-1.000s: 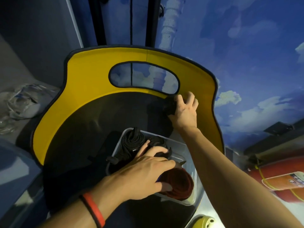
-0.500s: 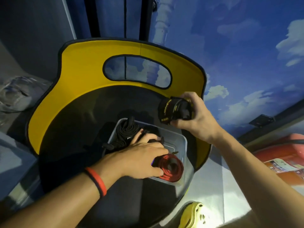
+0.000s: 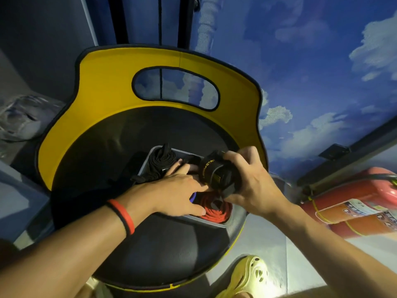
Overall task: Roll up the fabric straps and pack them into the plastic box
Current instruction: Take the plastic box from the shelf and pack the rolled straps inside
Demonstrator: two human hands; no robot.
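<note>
We record a clear plastic box [image 3: 204, 219] standing on the round black seat of a yellow-backed chair [image 3: 150, 244]. Inside it, a rolled black fabric strap [image 3: 161, 160] lies at the far left end and a coiled red fabric strap [image 3: 217, 211] at the near right corner. A small blue item [image 3: 192, 198] beside the red coil is too hidden to identify. The left hand [image 3: 178, 190], with a red wristband [image 3: 125, 217] at the wrist, lies across the box with its fingers extended and flat, pressing on the contents rather than gripping them. The right hand [image 3: 251, 183] holds a rolled black strap with yellow lettering [image 3: 214, 173] just above the right half of the box, fingers curled over the top of the roll and thumb beneath. A loose end appears to hang from the roll's near side toward the red coil. We judge the step in hand to be seating this roll between the two packed straps. The webbing looks light, soft and compressible, not fragile, but such a roll is likely to spring open once released. We advise holding it across the outer wrap, with the free end trapped under the fingers, and letting go only when the neighbouring rolls or the box wall pin it. A red fire extinguisher [image 3: 354, 203] lies to the right, and a yellow foam shoe [image 3: 251, 274] shows below the seat.
</note>
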